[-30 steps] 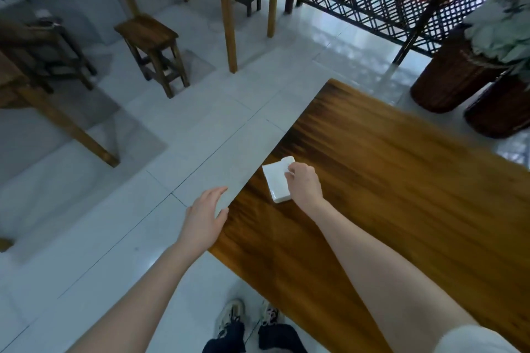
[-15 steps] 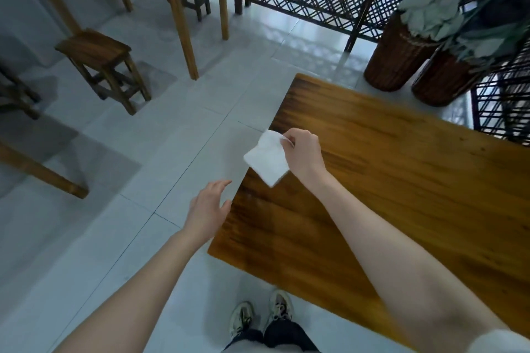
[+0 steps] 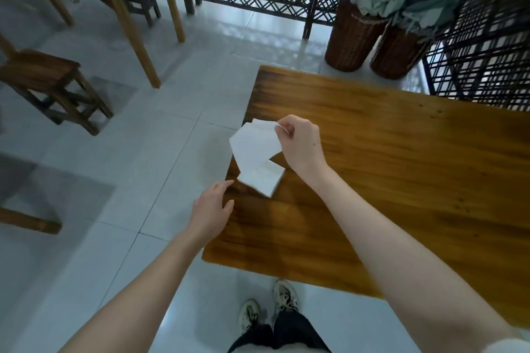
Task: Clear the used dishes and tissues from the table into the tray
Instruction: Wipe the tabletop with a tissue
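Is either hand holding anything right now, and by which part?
The right hand pinches a tissue, grip at its top corner, above the stack. The left hand holds nothing.

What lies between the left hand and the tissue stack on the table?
Only bare table between left hand and tissue stack, per the head view.

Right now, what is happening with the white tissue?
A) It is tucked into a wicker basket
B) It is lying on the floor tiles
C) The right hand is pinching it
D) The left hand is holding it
C: the right hand pinches the white tissue by its top edge over the left edge of the wooden table, while the left hand is open and holds nothing.
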